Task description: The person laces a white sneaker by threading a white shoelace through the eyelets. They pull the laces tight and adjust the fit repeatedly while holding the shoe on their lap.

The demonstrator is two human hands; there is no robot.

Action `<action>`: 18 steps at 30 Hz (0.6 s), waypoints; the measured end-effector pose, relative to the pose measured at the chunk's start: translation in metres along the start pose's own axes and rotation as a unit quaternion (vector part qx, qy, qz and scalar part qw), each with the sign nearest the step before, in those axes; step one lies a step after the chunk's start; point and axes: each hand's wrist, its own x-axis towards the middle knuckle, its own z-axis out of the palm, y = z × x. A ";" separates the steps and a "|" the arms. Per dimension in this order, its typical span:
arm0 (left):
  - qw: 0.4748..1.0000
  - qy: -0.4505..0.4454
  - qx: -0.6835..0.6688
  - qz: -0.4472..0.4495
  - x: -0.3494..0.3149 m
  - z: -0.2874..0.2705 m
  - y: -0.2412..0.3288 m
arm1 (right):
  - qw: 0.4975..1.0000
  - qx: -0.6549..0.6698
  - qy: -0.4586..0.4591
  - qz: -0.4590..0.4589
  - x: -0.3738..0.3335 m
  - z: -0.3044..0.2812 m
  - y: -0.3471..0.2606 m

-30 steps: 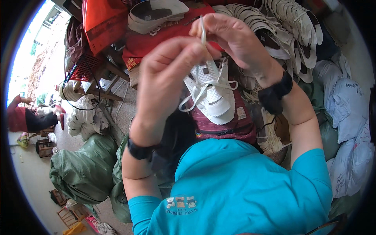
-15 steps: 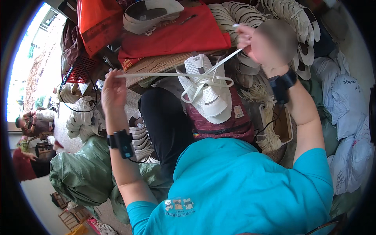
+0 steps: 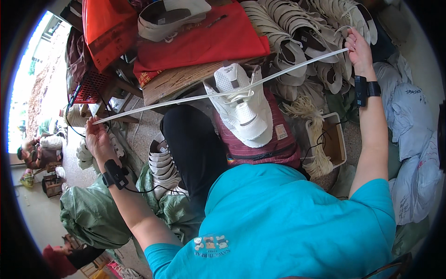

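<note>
A white mesh shoe upper [image 3: 246, 114] lies across the dark red striped cloth [image 3: 283, 151] on my lap, its tongue pointing away from me. Stretched wide over it runs a white shoelace [image 3: 186, 99], threaded at the upper's middle. My left hand [image 3: 96, 137] pinches one side of the lace out at the left. Far up on the right, my right hand [image 3: 360, 49] is closed round the other side, with a short loose end curling above the fist. Both sides of the lace look taut.
Ahead stands a wooden table [image 3: 186, 86] with a red cloth [image 3: 209, 42] and another upper [image 3: 172, 18]. Rows of uppers [image 3: 297, 28] fill the back right. A bundle of laces [image 3: 318, 139] hangs over a box [image 3: 341, 139] at right. Green sacks [image 3: 93, 209] lie left.
My hands have moved far apart, left hand to the left and down, right hand to the right. The lace loops at the upper have pulled small and the lace is longer between my hands.
</note>
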 end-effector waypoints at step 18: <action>0.967 -0.130 0.217 -0.035 -0.170 0.149 -0.115 | 0.698 -0.469 -0.491 -0.227 -0.191 0.145 0.113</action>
